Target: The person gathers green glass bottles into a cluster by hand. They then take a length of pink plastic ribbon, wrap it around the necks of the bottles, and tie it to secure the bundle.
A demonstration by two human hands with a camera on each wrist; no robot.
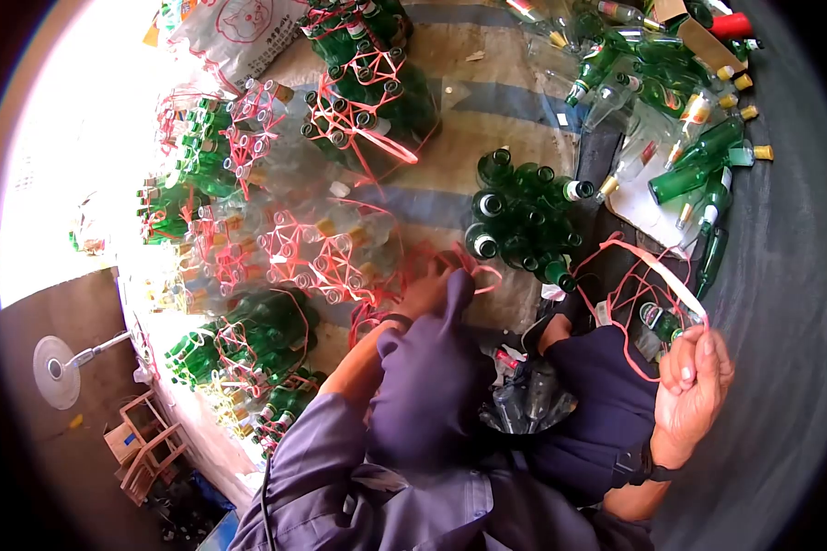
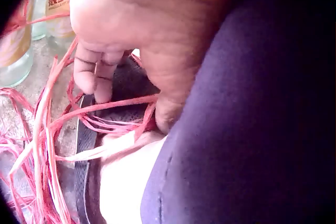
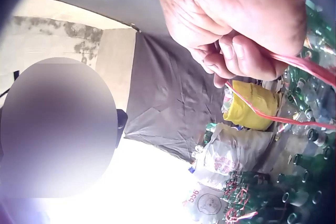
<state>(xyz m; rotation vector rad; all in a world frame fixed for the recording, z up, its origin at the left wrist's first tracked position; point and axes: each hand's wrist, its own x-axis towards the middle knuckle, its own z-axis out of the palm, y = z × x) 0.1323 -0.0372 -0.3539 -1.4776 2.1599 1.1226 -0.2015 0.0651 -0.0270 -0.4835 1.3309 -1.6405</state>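
Observation:
My right hand [image 1: 694,386], raised at the right, grips pink-red plastic twine [image 1: 657,262]. In the right wrist view its fingers [image 3: 241,58] are curled tightly, and a strand [image 3: 310,69] runs out of the fist. My left hand [image 1: 427,292] is low beside the raised knee [image 1: 432,390], which partly hides it in the head view. The left wrist view shows thumb and fingers bent around loose twine strands [image 2: 113,103], close over a sandal [image 2: 86,155] and foot. A cluster of upright green bottles [image 1: 528,216] stands between the two hands.
Twine-tied bundles of clear bottles [image 1: 322,248] and green bottles [image 1: 368,83] stand at left and back. Loose bottles [image 1: 698,156] lie piled at the right. Several bottles [image 1: 533,399] lie between the legs. A fan [image 1: 57,372] stands far left.

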